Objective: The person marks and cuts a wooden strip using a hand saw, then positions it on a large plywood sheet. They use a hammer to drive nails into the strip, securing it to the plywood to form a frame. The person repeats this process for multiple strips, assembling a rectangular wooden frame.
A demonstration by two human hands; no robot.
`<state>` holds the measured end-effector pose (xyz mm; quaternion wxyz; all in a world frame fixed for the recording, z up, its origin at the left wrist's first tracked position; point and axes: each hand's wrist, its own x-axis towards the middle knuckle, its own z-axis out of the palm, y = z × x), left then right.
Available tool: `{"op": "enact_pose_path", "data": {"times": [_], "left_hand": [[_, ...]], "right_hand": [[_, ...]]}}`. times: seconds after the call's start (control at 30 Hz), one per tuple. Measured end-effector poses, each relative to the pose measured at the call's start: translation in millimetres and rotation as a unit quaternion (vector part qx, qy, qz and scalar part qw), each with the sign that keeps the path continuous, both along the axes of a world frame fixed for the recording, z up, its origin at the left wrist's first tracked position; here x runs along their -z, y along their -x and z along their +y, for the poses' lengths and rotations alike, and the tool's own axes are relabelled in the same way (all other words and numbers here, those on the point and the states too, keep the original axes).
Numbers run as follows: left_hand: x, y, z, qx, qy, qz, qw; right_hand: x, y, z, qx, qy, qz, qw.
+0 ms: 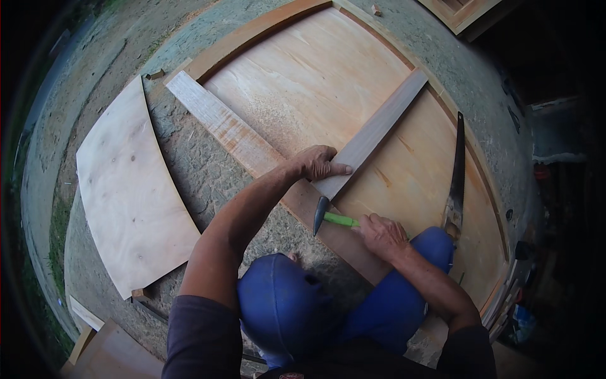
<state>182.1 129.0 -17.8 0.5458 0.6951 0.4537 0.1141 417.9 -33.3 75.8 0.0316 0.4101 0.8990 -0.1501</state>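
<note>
My left hand (320, 164) is closed on the near end of a wooden crosspiece (385, 129), with the thumb lying on its top face. This board runs across a large wooden frame with a plywood panel (303, 76). In my right hand (382, 235) is a hammer (331, 217) with a green handle and a dark metal head. The hammer head hangs beside the near side rail (230, 136), just below the crosspiece's end. A handsaw (457, 170) with a dark blade lies on the panel, right of my bent knee.
A loose plywood sheet (129, 196) lies to the left on the rough concrete floor (183, 145). Small wood blocks (140, 294) sit at its corners. Another wooden frame (464, 16) stands at the far right. Board offcuts (110, 347) lie at the lower left.
</note>
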Motion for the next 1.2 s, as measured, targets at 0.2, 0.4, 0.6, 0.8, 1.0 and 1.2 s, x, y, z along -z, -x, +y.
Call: {"op": "enact_pose_path", "data": {"times": [0.2,0.4,0.6,0.8,1.0,1.2], "left_hand": [[-9,3,-1,0.001,0.026,0.006,1.000],[-9,-1,-1,0.002,0.028,-0.003,1.000],[3,-4,0,0.004,-0.009,0.015,1.000],[-2,0,-3,0.008,0.054,-0.027,0.998],[1,0,-2,0.008,0.001,0.012,1.000],[-21,27,-5,-0.200,-0.193,0.112,0.954]], "right_hand": [[-8,11,2,-0.125,-0.038,0.077,0.988],[1,3,6,-0.032,-0.036,0.053,0.997],[6,-6,24,0.007,-0.060,-0.022,0.998],[-2,-13,24,-0.075,-0.042,0.012,0.996],[-3,-5,0,0.020,0.050,0.084,0.995],[-5,9,-7,0.139,0.046,0.280,0.949]]}}
